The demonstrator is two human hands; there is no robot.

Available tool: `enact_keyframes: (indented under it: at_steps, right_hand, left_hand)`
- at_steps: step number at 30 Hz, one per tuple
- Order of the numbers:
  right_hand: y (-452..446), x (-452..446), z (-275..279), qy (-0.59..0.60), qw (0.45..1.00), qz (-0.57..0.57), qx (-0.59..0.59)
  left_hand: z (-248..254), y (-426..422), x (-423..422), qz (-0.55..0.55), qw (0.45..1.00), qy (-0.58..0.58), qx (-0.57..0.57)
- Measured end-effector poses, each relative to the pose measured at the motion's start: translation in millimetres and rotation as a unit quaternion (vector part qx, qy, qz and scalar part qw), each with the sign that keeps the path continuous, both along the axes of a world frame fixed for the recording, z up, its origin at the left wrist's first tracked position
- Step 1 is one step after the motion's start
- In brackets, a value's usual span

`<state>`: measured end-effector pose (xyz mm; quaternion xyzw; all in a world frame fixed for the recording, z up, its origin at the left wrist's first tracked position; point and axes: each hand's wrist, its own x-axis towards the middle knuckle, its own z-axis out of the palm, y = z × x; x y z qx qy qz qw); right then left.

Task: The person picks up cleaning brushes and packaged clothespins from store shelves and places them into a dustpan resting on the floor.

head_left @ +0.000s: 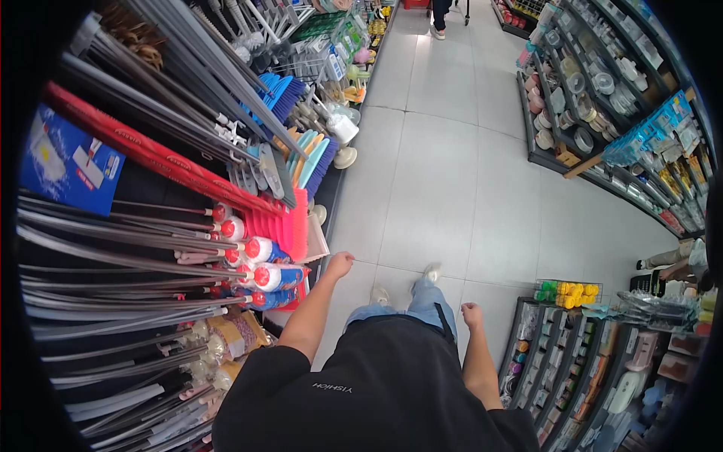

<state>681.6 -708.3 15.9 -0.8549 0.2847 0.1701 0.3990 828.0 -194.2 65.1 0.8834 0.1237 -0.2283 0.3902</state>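
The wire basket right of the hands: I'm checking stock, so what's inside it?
Inside the wire basket, green items show left of yellow ones. They are too small to identify exactly. Anything beneath them is covered.

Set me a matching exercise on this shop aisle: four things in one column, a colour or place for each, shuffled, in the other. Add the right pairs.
Things:
1. Left hand
2. Right hand
3. Shirt
4. Trousers

Colours and places:
A. Blue
B. On the side of the yellow goods
C. Black
D. On the side of the red broom

Right pairs: 1-D, 2-B, 3-C, 4-A.
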Motion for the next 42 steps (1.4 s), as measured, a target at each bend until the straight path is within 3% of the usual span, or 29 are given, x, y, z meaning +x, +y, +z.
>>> enact_keyframes:
  at_steps: [3, 7, 9, 10, 11, 12, 14, 15, 16, 18, 19, 21, 24, 27, 31, 32, 34, 36, 41, 42]
  right_hand:
    - [-23, 31, -31, 0.042, 0.999, -0.021, -0.011]
    - [-58, 82, -79, 0.142, 0.987, -0.070, 0.025]
    - [-69, 129, -75, 0.179, 0.981, -0.069, 0.041]
    - [-72, 162, -56, 0.193, 0.978, -0.064, 0.044]
    - [-74, 190, -47, 0.206, 0.976, -0.061, 0.048]
    - [-80, 215, -59, 0.170, 0.984, -0.037, 0.048]
    - [-110, 275, -92, 0.094, 0.995, 0.012, 0.039]
    - [-116, 313, -73, 0.092, 0.995, 0.044, 0.019]
    - [-117, 354, -52, 0.096, 0.992, 0.079, -0.001]
    - [-122, 416, -41, 0.070, 0.993, 0.093, -0.007]
    - [-121, 439, -37, 0.066, 0.993, 0.101, 0.002]
    - [-120, 500, -32, 0.045, 0.993, 0.112, 0.017]
    - [-102, 564, -13, 0.044, 0.988, 0.145, 0.020]
    - [-77, 612, -19, 0.034, 0.980, 0.197, 0.017]
    - [-52, 662, -31, 0.010, 0.955, 0.294, -0.018]
    - [-48, 674, -37, 0.023, 0.949, 0.312, -0.035]
    - [-27, 703, 3, 0.094, 0.937, 0.332, -0.047]
    - [-18, 742, 33, 0.104, 0.903, 0.414, -0.042]
    - [-35, 860, 13, 0.081, 0.946, 0.312, -0.028]
    - [-32, 876, 13, 0.073, 0.950, 0.301, -0.026]
  left_hand:
    - [-10, -15, 23, 0.044, 0.998, 0.025, -0.032]
    - [-38, -21, 5, 0.052, 0.995, 0.082, 0.007]
    - [-62, -18, -15, -0.021, 0.977, 0.179, 0.115]
    - [-80, -11, -34, -0.132, 0.960, 0.191, 0.159]
    - [-47, -23, -35, -0.143, 0.943, 0.246, 0.174]
    - [-56, -22, -54, -0.100, 0.946, 0.246, 0.185]
    - [-37, -43, -38, -0.182, 0.893, 0.391, 0.125]
    - [-32, -55, -31, -0.177, 0.888, 0.411, 0.106]
    - [-34, -67, -19, -0.145, 0.898, 0.405, 0.092]
    - [-48, -93, 1, 0.082, 0.943, 0.321, 0.021]
    - [-57, -109, 14, 0.218, 0.944, 0.243, -0.049]
    - [-67, -136, 47, 0.343, 0.924, 0.124, -0.117]
    - [-7, -144, 118, 0.135, 0.965, 0.190, 0.123]
    - [-11, -133, 161, 0.098, 0.964, 0.228, 0.098]
    - [-51, -134, 218, 0.168, 0.956, 0.222, 0.093]
    - [-58, -133, 244, 0.139, 0.961, 0.224, 0.088]
    - [-70, -136, 277, 0.081, 0.966, 0.235, 0.073]
    - [-98, -138, 312, 0.174, 0.956, 0.233, 0.046]
    - [-82, -123, 389, 0.272, 0.935, 0.222, -0.044]
    - [-90, -123, 391, 0.244, 0.949, 0.198, -0.035]
